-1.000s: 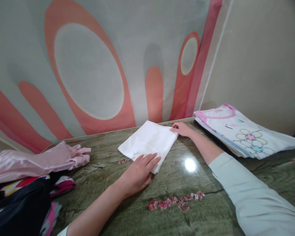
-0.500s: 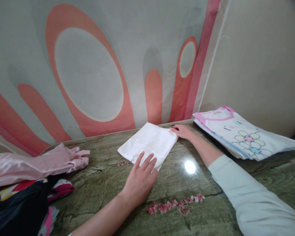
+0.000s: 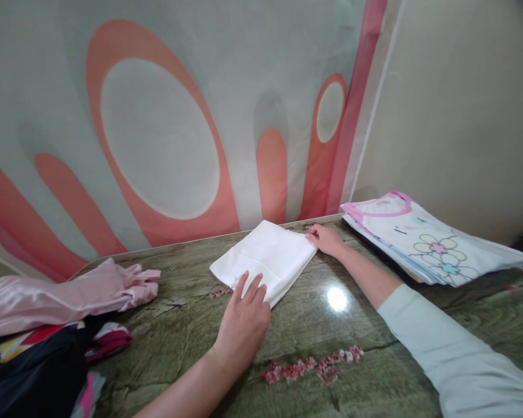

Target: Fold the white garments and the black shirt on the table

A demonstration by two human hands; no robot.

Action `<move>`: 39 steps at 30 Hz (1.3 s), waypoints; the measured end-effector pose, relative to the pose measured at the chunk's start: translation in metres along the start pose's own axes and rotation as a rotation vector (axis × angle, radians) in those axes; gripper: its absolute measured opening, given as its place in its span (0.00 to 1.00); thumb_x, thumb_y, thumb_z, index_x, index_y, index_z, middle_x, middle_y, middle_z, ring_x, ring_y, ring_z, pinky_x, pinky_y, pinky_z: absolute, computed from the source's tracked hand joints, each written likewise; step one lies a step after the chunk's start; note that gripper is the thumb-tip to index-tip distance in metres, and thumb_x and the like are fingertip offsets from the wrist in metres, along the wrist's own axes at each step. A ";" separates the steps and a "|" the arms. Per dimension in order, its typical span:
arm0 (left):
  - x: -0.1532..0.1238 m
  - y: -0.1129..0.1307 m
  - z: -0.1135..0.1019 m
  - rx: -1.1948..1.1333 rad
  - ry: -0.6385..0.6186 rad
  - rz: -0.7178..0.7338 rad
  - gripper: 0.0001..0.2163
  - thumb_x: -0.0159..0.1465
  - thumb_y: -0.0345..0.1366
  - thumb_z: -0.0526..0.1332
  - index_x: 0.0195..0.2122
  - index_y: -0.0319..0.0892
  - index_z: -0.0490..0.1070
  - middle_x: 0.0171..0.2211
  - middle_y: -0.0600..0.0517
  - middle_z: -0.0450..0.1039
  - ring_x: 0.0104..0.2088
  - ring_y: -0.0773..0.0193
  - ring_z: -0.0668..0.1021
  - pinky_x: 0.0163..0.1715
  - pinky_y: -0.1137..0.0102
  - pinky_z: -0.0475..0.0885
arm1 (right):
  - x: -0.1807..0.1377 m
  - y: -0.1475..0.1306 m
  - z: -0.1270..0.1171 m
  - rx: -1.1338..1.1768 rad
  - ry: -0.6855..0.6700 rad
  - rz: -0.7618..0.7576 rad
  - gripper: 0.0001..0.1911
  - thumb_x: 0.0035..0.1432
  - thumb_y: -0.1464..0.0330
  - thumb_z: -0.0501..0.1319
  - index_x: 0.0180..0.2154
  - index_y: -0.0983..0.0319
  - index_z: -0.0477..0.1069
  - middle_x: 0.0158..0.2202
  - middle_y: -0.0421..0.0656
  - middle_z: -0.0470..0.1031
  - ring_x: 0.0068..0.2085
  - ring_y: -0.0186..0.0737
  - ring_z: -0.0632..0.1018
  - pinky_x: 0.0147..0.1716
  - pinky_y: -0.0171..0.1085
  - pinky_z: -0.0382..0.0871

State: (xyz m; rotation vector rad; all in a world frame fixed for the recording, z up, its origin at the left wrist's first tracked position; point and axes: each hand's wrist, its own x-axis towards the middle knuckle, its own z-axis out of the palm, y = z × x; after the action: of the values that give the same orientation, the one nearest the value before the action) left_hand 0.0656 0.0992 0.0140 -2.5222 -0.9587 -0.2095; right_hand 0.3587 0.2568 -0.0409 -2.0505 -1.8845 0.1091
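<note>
A white cloth garment, folded into a flat four-sided shape, lies in the middle of the table. My left hand rests on its near edge, fingers spread and stretched out over the fabric. At the far right corner of the garment is my right hand, its fingers bent and closed on that corner. The thumb of the right hand is mostly hidden.
On the right sits a stack of folded clothes, topped by a white shirt with pink collar and flower print. Loose clothes lie at left: a pink satiny piece and a dark one. A patterned wall borders the table's far edge.
My left hand has slid slightly left along the garment's near edge. My right hand stays at the far right corner.
</note>
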 end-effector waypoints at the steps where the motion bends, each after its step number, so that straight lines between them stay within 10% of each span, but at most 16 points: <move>1: 0.000 -0.001 -0.002 0.007 -0.011 -0.012 0.06 0.59 0.29 0.58 0.29 0.38 0.74 0.44 0.45 0.71 0.56 0.52 0.64 0.60 0.52 0.49 | -0.003 0.000 0.000 -0.007 0.012 0.027 0.18 0.60 0.55 0.49 0.39 0.61 0.68 0.38 0.46 0.76 0.39 0.42 0.75 0.33 0.35 0.61; 15: -0.011 -0.026 -0.002 -0.142 -0.127 -0.096 0.04 0.62 0.31 0.56 0.33 0.41 0.69 0.35 0.48 0.69 0.39 0.57 0.71 0.40 0.63 0.65 | -0.083 0.017 -0.027 -0.309 0.092 0.145 0.15 0.61 0.63 0.46 0.42 0.64 0.66 0.29 0.48 0.75 0.32 0.47 0.76 0.31 0.40 0.61; 22: -0.030 -0.022 0.010 -0.446 -0.063 -0.347 0.07 0.63 0.41 0.52 0.34 0.42 0.61 0.31 0.52 0.68 0.31 0.63 0.72 0.30 0.70 0.63 | -0.101 -0.009 -0.033 -0.151 0.318 -0.315 0.13 0.60 0.65 0.50 0.40 0.65 0.68 0.39 0.51 0.71 0.43 0.49 0.71 0.42 0.45 0.60; 29: -0.022 -0.017 0.026 -0.546 -0.050 -0.426 0.06 0.59 0.36 0.55 0.36 0.43 0.59 0.28 0.55 0.68 0.29 0.63 0.72 0.29 0.72 0.62 | -0.134 -0.075 -0.019 0.169 0.027 -0.844 0.21 0.59 0.61 0.54 0.53 0.62 0.63 0.53 0.49 0.66 0.54 0.45 0.64 0.52 0.46 0.58; 39: -0.022 -0.012 0.017 -0.457 -0.098 -0.319 0.10 0.57 0.27 0.53 0.38 0.43 0.67 0.32 0.51 0.70 0.34 0.61 0.72 0.37 0.69 0.64 | -0.135 -0.074 -0.016 0.175 -0.198 -0.819 0.28 0.61 0.57 0.51 0.60 0.58 0.54 0.63 0.46 0.53 0.62 0.46 0.54 0.59 0.51 0.48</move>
State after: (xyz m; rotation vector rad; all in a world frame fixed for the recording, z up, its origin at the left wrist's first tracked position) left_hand 0.0404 0.1019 -0.0037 -2.7850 -1.4986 -0.4487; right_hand 0.2776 0.1255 -0.0274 -1.0647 -2.5703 0.2581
